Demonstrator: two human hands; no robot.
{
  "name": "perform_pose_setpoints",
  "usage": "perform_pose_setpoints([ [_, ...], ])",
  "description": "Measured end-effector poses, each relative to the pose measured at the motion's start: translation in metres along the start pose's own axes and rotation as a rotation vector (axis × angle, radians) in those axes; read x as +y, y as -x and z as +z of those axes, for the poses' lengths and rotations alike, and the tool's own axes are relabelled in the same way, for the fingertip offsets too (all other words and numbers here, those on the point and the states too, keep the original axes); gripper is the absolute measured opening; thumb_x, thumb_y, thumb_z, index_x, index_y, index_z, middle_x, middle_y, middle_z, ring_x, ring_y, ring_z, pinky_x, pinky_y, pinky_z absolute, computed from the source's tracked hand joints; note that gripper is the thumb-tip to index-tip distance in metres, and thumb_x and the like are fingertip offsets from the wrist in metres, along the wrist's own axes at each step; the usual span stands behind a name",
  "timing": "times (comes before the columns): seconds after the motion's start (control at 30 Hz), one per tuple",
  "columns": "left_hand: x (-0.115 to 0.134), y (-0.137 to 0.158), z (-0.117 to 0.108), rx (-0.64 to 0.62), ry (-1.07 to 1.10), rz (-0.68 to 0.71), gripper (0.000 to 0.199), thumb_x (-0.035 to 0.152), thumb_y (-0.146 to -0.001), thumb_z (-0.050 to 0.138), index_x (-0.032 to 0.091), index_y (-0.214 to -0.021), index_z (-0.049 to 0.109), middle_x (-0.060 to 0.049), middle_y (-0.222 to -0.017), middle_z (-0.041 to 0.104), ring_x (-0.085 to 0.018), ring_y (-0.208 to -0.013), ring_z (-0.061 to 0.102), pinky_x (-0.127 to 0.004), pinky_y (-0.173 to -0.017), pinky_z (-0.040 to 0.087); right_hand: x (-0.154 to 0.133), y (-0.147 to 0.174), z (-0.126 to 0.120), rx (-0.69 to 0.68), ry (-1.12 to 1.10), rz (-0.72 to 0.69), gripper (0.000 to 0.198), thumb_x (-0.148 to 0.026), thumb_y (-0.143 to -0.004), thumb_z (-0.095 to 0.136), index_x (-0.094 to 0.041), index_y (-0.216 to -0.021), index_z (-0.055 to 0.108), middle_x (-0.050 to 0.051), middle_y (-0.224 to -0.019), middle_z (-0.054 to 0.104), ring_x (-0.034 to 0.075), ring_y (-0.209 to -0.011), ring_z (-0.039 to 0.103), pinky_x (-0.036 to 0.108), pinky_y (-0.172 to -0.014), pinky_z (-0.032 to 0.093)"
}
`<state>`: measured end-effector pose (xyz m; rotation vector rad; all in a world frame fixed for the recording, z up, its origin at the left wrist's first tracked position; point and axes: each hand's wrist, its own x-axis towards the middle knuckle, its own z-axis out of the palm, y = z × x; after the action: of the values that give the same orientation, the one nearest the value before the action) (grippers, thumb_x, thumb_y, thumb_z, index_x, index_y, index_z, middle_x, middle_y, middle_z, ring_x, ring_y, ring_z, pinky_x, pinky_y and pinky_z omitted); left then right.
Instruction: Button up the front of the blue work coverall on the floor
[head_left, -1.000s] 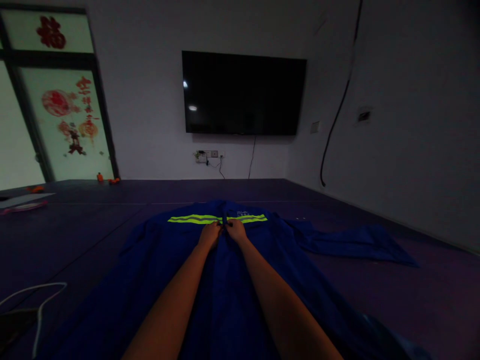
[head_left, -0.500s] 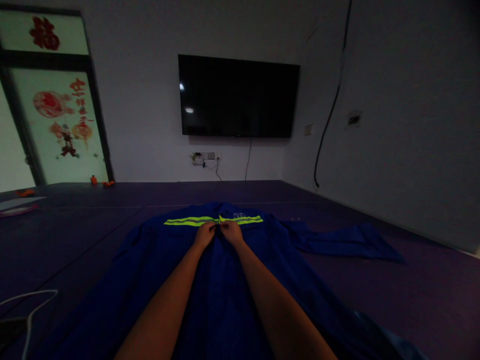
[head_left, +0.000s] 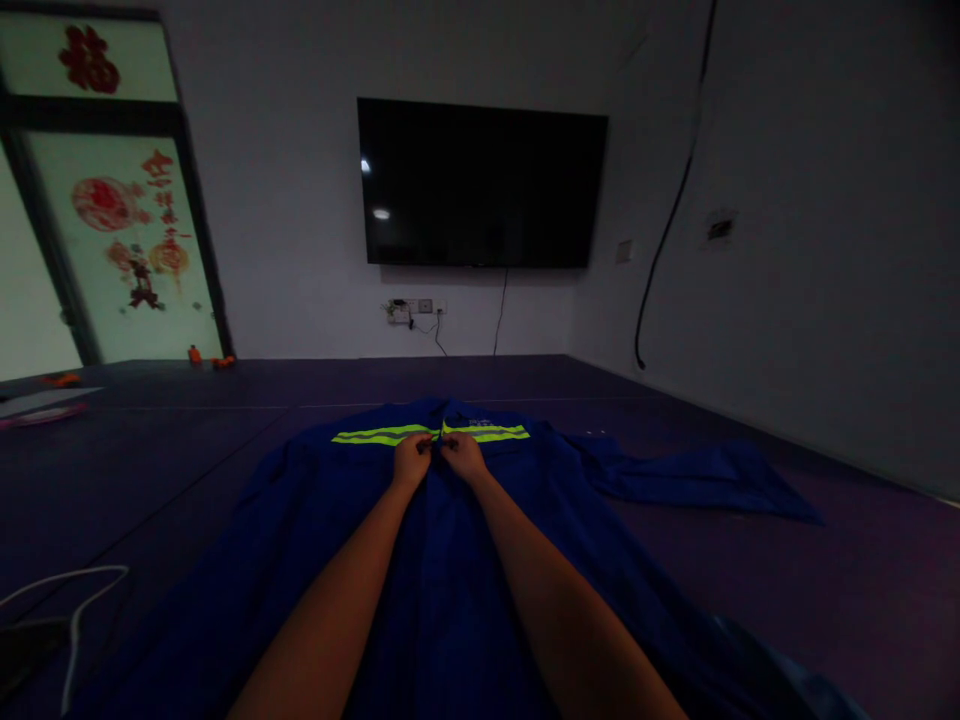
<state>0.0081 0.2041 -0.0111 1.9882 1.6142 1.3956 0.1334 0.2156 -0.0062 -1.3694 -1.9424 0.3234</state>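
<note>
A blue work jacket (head_left: 555, 520) with a yellow-green and grey reflective stripe across its chest lies spread out in front of me. One sleeve (head_left: 705, 475) stretches to the right. My left hand (head_left: 412, 458) pinches the front opening of the jacket just below the stripe. Close beside it, my right hand (head_left: 463, 455) pinches the other edge of the opening, fingers bent inward. Both hands are closed on the cloth, their fingertips slightly apart. Any fastener between the fingers is too small and dark to make out.
The jacket lies on a dark purple floor (head_left: 750, 580). A white cable (head_left: 82, 572) runs by a dark object at lower left. Orange items (head_left: 223, 362) stand near the glass door (head_left: 142, 250). A television (head_left: 484, 185) hangs on the far wall; a black cable (head_left: 660, 250) hangs at right.
My hands stay at the chest opening, the left shifting slightly up along the edge. The whole view has tilted and moved a little, otherwise the jacket lies as before.
</note>
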Motion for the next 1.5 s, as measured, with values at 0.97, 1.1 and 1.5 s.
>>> perform_pose_setpoints([
  [0.97, -0.002, -0.001, -0.001, 0.049, -0.076, 0.039, 0.017, 0.002, -0.069, 0.048, 0.013, -0.068, 0.061, -0.003, -0.071, 0.064, -0.013, -0.070, 0.057, -0.024, -0.067, 0.043, 0.000, 0.003, 0.005, 0.044, -0.018, -0.004, 0.024, -0.012, -0.066, 0.050, -0.017, -0.084, 0.066, 0.001, -0.070, 0.066, 0.013, -0.068, 0.057, 0.018, -0.058, 0.036],
  [1.1, -0.003, -0.002, -0.001, 0.049, -0.038, 0.030, 0.015, 0.003, -0.069, 0.049, 0.012, -0.067, 0.061, -0.004, -0.071, 0.064, -0.014, -0.071, 0.058, -0.025, -0.068, 0.044, 0.001, 0.003, 0.005, 0.048, -0.026, -0.001, 0.023, -0.013, -0.065, 0.050, -0.017, -0.082, 0.066, 0.002, -0.069, 0.065, 0.014, -0.069, 0.057, 0.019, -0.060, 0.036],
  [1.5, -0.008, -0.003, 0.002, 0.075, 0.050, 0.011, 0.017, 0.004, -0.067, 0.051, 0.014, -0.070, 0.064, -0.004, -0.076, 0.066, -0.015, -0.076, 0.060, -0.028, -0.072, 0.048, 0.002, 0.002, 0.004, 0.041, -0.092, 0.007, 0.021, -0.015, -0.066, 0.049, -0.017, -0.077, 0.067, 0.001, -0.067, 0.065, 0.014, -0.066, 0.057, 0.019, -0.058, 0.037],
])
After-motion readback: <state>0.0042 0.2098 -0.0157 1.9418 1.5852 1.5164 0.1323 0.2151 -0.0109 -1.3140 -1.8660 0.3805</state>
